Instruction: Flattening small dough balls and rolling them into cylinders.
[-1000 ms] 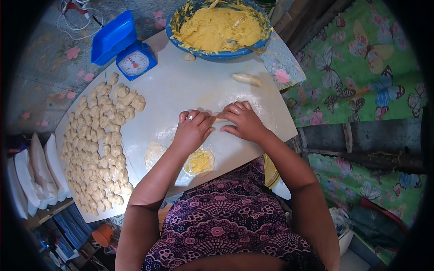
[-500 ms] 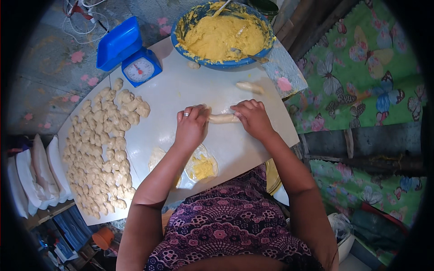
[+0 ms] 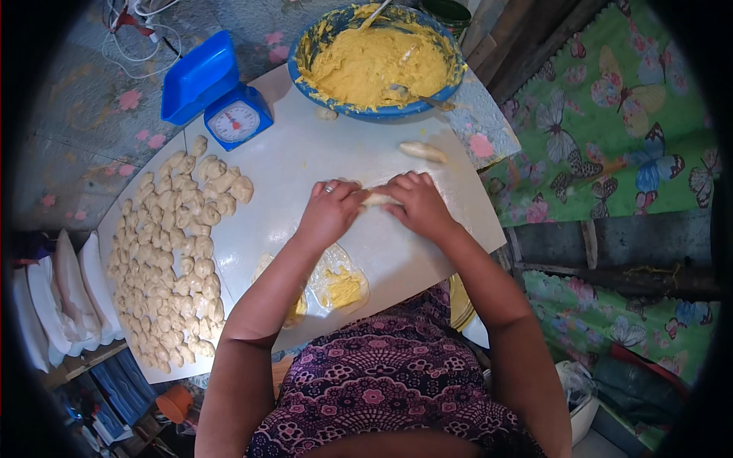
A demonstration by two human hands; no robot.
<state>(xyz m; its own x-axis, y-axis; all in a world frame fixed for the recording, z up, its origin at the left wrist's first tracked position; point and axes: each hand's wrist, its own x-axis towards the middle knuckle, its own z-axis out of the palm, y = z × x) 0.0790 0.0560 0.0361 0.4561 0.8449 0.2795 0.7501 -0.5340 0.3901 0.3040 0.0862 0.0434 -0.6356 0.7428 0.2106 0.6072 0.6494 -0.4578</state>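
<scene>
On a smooth white tabletop (image 3: 267,175), the left hand (image 3: 331,212) and right hand (image 3: 418,201) curl closed over opposite ends of a slender pale dough roll (image 3: 376,200), with a round blue basin (image 3: 382,112) beyond.

Dough roll (image 3: 376,200) on table (image 3: 294,141), basin (image 3: 382,113) behind

A makeshift home kitchen is being seen here: dough lumps (image 3: 145,271) are massed left of the left hand (image 3: 330,212), a dial scale (image 3: 235,122) is parked forward-left of it, a basin (image 3: 382,114) of yellow mash (image 3: 370,65) is stationed ahead, and, right of the right hand (image 3: 418,204), butterfly-print cloth (image 3: 611,130) is hung above, seemingly, a dim timber beam (image 3: 649,279).
</scene>
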